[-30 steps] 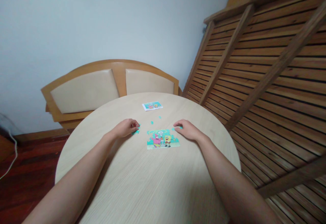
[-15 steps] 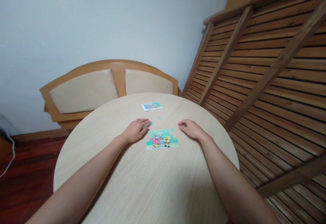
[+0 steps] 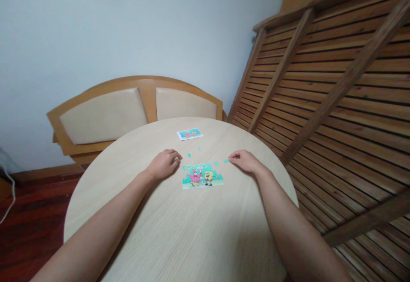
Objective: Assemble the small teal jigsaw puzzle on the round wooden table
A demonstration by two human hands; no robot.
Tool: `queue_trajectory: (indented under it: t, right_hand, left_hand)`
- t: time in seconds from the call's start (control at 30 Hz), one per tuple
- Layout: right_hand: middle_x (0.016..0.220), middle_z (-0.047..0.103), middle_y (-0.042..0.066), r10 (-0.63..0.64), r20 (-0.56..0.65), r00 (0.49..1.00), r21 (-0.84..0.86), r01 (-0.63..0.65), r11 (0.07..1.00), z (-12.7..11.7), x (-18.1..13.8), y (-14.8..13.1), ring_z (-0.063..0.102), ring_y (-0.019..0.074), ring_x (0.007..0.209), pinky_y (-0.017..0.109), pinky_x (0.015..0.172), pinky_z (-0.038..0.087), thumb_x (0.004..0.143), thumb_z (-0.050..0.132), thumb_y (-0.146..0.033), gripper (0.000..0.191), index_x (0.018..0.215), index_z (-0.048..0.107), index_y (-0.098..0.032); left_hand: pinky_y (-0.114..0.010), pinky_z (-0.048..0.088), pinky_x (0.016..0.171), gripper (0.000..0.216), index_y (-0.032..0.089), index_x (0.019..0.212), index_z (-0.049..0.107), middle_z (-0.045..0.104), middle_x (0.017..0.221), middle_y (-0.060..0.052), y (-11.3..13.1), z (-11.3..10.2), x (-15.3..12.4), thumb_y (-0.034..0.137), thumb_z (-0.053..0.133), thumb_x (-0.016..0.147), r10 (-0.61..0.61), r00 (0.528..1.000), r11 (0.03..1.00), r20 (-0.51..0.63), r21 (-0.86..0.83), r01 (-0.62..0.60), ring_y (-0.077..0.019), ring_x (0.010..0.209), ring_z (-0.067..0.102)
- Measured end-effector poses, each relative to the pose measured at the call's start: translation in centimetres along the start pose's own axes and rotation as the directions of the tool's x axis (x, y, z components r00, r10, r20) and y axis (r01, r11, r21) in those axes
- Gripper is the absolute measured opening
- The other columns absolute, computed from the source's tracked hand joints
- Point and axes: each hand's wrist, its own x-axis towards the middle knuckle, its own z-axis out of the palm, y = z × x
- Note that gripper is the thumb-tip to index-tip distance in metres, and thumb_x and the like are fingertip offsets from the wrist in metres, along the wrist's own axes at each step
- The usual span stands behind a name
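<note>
A partly assembled cartoon jigsaw puzzle lies flat on the round, pale wooden table. My left hand rests on the table just left of the puzzle's top corner, fingers curled under; what they hold, if anything, is hidden. My right hand lies to the right of the puzzle, its fingertips pinched on a small teal puzzle piece. Another loose teal piece sits at the puzzle's upper edge. Two more loose pieces lie beyond the puzzle.
A small picture card lies near the table's far edge. A wooden bench back with beige pads stands behind the table against a pale wall. A slatted wooden frame leans at the right. The floor is dark wood.
My left hand reached toward the loose pieces beyond the puzzle, then drew back and curled its fingers. My right hand moved slightly right, leaving one piece by the puzzle's edge and pinching another.
</note>
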Motion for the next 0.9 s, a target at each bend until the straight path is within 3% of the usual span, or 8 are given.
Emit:
queue_trajectory:
  t: [0.13, 0.3, 0.63, 0.9]
  right_hand:
    - [0.085, 0.077, 0.007, 0.025, -0.014, 1.000, -0.010, -0.025, 1.000, 0.3, -0.2, -0.7, 0.068, 0.0188, 0.075, 0.026, 0.067, 0.049, 0.076, 0.073, -0.038, 0.026, 0.087, 0.077, -0.016]
    - [0.090, 0.077, 0.007, -0.021, -0.019, 1.000, -0.062, 0.020, 0.998, 0.7, -0.2, -1.3, 0.068, 0.0206, 0.084, 0.028, 0.075, 0.050, 0.074, 0.074, -0.033, 0.023, 0.091, 0.077, -0.017]
    - [0.102, 0.077, 0.009, -0.087, 0.045, 0.995, -0.068, 0.090, 0.994, 1.2, 0.0, -1.6, 0.068, 0.0216, 0.091, 0.030, 0.085, 0.051, 0.079, 0.066, -0.023, 0.026, 0.101, 0.078, -0.016]
    - [0.104, 0.076, 0.010, -0.073, 0.038, 0.997, -0.080, 0.076, 0.994, 1.2, 0.0, -1.9, 0.068, 0.0221, 0.093, 0.030, 0.085, 0.050, 0.079, 0.065, -0.021, 0.025, 0.101, 0.077, -0.016]
  left_hand:
    - [-0.031, 0.048, 0.078, 0.030, 0.018, 0.102, 0.071, 0.071, 0.104, -0.010, -1.0, -1.9, -0.3, 0.029, 0.049, 0.086, -0.169, 0.985, 0.985, 0.038, -0.029, 0.170, -0.0225, 0.089, 0.065]
    - [-0.028, 0.044, 0.066, 0.029, 0.019, 0.092, 0.071, 0.074, 0.090, -0.007, -2.3, -3.3, -0.7, 0.039, 0.051, 0.084, -0.286, 0.953, 0.957, 0.098, -0.021, 0.289, -0.0205, 0.076, 0.065]
    - [-0.026, 0.041, 0.062, 0.032, 0.020, 0.080, 0.069, 0.072, 0.078, -0.003, -3.5, -4.1, -1.8, 0.049, 0.058, 0.073, -0.223, 0.911, 0.953, 0.347, -0.119, 0.279, -0.0189, 0.070, 0.062]
    - [-0.025, 0.042, 0.065, 0.025, 0.020, 0.085, 0.067, 0.071, 0.083, -0.002, -4.0, -3.4, -1.7, 0.036, 0.056, 0.069, -0.192, 0.892, 0.958, 0.409, -0.121, 0.261, -0.0180, 0.073, 0.062]
